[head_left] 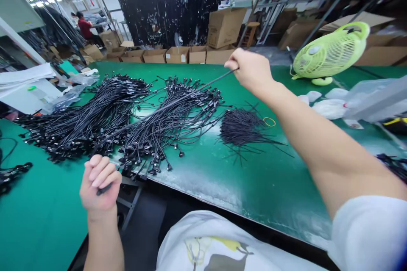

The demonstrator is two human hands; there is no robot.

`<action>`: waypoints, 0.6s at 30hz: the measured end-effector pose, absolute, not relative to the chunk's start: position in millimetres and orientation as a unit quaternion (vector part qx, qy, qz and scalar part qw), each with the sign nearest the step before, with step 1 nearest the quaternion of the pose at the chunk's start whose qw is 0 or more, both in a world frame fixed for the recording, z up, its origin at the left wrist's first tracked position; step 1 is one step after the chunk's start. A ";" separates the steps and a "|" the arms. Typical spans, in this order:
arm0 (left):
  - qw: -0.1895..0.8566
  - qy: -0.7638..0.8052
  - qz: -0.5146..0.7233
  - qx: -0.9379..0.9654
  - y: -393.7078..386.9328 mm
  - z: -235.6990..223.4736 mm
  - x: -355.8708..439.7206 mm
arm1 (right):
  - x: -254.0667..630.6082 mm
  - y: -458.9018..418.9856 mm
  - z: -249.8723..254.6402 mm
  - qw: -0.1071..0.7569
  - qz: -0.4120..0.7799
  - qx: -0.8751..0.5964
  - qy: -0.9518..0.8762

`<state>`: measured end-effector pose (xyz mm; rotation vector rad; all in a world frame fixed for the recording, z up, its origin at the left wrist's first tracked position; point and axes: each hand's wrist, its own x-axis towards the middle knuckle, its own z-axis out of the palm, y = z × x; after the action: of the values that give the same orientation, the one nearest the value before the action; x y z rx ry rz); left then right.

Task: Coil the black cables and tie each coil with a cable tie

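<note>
A black cable (219, 78) is pulled nearly straight across the bench, its far end pinched in my right hand (252, 70). My left hand (101, 180) is closed at the near edge, with a dark connector end of the cable showing under its fingers. Below the stretched cable lies a pile of black cables (162, 114) with small plugs at both ends. A second pile of cables (95, 110) lies to its left. To the right sits a bundle of thin black ties (240, 127), with a yellow rubber band (269, 122) beside it.
The green tabletop (203, 173) carries a light-green fan (332, 51) at back right and white plastic bags (330, 108) near it. Papers (27, 78) stand at left. Cardboard boxes (178, 55) line the far edge. A person in red (84, 27) is far off.
</note>
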<state>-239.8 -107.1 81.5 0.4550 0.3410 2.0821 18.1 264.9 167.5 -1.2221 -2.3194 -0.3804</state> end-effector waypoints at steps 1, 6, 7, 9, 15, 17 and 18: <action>0.473 0.175 0.844 0.184 -101.7 79.4 -241.3 | 28.8 257.0 156.4 0.177 -0.154 -0.443 -0.865; 0.302 0.562 0.678 0.365 -48.1 52.8 -189.7 | 65.8 155.9 94.9 -0.083 -0.088 -0.275 -0.954; 0.281 0.594 0.614 0.438 -36.8 47.5 -171.2 | 70.7 133.7 90.4 -0.085 -0.056 -0.211 -0.972; 0.300 0.586 0.504 0.559 -19.4 39.2 -135.0 | 78.4 102.8 92.5 -0.039 -0.034 -0.153 -0.987; 0.602 0.439 0.458 0.484 -6.4 36.8 -98.7 | 119.4 135.0 107.9 0.090 -0.045 -0.294 -0.950; 0.661 0.405 0.480 0.410 -7.3 41.3 -109.9 | 144.5 156.5 95.7 0.109 0.018 -0.328 -0.938; 0.681 0.389 0.495 0.374 -8.0 44.5 -116.9 | 156.9 164.4 87.1 0.116 0.057 -0.334 -0.934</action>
<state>-116.9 -8.0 44.5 0.8404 0.8732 1.1106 156.9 164.4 87.1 -0.9790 -2.7337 0.1669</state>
